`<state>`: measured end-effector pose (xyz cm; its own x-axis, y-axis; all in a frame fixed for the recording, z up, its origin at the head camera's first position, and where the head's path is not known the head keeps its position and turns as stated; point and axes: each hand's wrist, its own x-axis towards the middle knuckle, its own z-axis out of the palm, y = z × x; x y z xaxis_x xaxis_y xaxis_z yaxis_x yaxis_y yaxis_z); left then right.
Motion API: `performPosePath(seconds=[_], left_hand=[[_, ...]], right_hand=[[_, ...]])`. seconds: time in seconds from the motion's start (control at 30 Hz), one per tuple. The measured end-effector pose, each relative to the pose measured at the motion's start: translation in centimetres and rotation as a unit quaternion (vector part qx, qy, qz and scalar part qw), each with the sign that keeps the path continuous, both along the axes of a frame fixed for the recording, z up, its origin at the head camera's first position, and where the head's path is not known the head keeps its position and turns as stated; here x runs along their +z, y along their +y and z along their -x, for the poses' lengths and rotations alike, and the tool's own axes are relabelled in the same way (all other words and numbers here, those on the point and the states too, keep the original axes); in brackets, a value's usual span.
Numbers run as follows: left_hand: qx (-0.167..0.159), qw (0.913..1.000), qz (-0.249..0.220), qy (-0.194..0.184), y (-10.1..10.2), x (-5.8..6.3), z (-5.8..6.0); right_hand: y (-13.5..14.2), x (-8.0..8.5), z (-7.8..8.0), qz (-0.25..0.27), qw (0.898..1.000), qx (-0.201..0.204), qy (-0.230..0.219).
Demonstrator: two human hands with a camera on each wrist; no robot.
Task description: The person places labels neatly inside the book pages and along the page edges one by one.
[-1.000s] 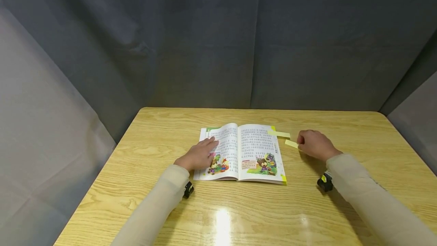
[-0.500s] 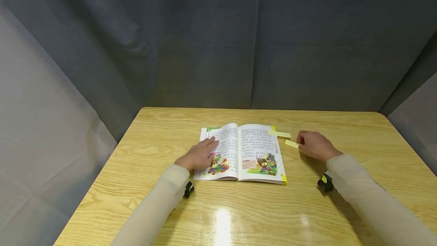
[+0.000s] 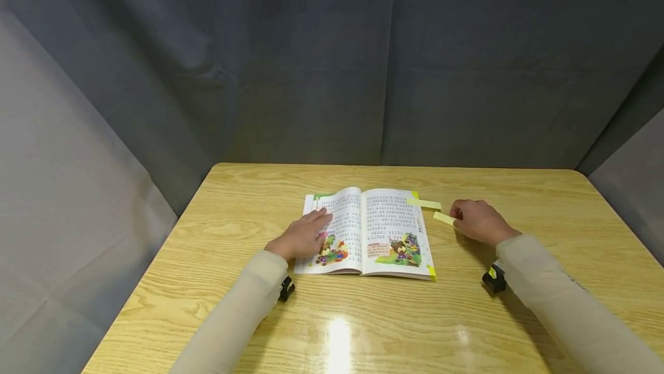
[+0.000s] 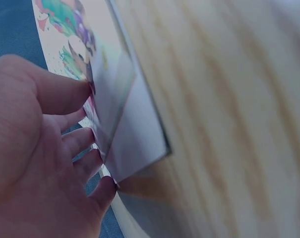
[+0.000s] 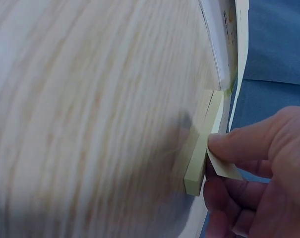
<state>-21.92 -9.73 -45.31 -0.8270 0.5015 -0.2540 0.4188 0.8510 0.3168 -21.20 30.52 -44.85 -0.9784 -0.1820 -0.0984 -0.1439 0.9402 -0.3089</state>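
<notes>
An illustrated children's book lies spread on the wooden table, printed text and cartoon animals on both pages. My left hand rests on the left page, fingers extended; the left wrist view shows its thumb and fingertips along the page. Beyond the book's right edge is a narrow pad of yellow sticky notes. My right hand pinches the end of a sticky note between thumb and fingers, right at the pad. Another yellow strip overlaps the right page's upper edge and sticks out sideways.
Yellow marks show at the right page's corners. Each wrist carries a small black camera. Dark grey cloth hangs behind the table, with lighter cloth at the left. Wood-grain tabletop extends in front of the book.
My right fingers shift very slightly at the end of the yellow sticky note. The left hand and the book stay where they were.
</notes>
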Motion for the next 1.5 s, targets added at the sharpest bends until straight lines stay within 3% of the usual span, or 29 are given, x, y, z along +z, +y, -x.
performPosePath(seconds=[0.5, 1.5], left_hand=[[-0.001, 1.0, 0.002, 0.003, 0.03, -0.14, -0.03], [-0.014, 0.9998, 0.004, 0.012, -0.23, -0.36, 0.15]], right_hand=[[-0.13, -0.68, -0.2, 0.02, 1.0, -0.004, -0.003], [-0.41, -0.33, -0.13, 0.039, 0.999, -0.016, -0.003]])
